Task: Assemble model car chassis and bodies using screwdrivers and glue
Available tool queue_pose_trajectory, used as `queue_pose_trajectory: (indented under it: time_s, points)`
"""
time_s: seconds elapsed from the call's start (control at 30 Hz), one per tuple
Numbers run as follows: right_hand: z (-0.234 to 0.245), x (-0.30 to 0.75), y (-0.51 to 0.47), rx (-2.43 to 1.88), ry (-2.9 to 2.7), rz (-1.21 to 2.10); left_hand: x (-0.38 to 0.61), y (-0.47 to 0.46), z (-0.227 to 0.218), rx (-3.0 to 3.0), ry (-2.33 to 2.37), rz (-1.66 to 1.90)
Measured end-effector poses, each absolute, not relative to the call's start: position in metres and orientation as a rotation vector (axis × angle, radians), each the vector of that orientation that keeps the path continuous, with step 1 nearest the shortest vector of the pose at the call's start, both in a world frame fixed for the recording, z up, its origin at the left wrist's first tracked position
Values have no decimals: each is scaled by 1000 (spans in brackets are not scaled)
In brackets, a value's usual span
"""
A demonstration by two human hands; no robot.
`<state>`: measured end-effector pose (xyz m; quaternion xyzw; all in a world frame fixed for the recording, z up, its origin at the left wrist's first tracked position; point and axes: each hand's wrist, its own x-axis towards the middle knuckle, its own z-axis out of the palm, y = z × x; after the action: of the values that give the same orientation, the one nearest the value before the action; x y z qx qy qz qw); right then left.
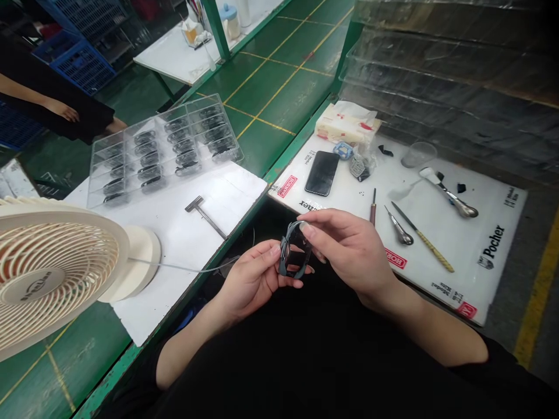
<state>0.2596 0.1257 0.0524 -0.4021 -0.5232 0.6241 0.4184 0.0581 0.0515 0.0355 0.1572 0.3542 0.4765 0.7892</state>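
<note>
Both hands meet in front of my body, over the gap between two benches. My left hand [252,278] is closed on the lower side of a small dark frame-shaped part [293,251]. My right hand [349,250] pinches the top of the same part with thumb and forefinger. The part looks like a dark watch-case frame with a pale edge at its top. A thin clear strip runs from under my left hand toward the fan.
A cream desk fan [52,273] stands at the left on a white sheet. Behind it lie a clear tray of dark parts [161,151] and a small hammer [205,214]. The white mat [476,279] at the right holds a phone [322,172], hand tools, a tissue pack and a clear cup. Another person's hand [63,109] rests far left.
</note>
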Motion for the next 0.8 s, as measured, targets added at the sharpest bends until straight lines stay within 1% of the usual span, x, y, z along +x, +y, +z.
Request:
queue_pose_trajectory:
  time_s: [0.33, 0.7, 0.8]
  points:
    - [52, 260, 125, -1005, -1336, 1576, 55, 53, 30, 290, 756, 957]
    - [50, 262, 125, -1025, -1334, 1592, 59, 49, 29, 313, 721, 988]
    - [47, 264, 125, -1030, -1442, 1507, 59, 46, 29, 374, 800, 1038]
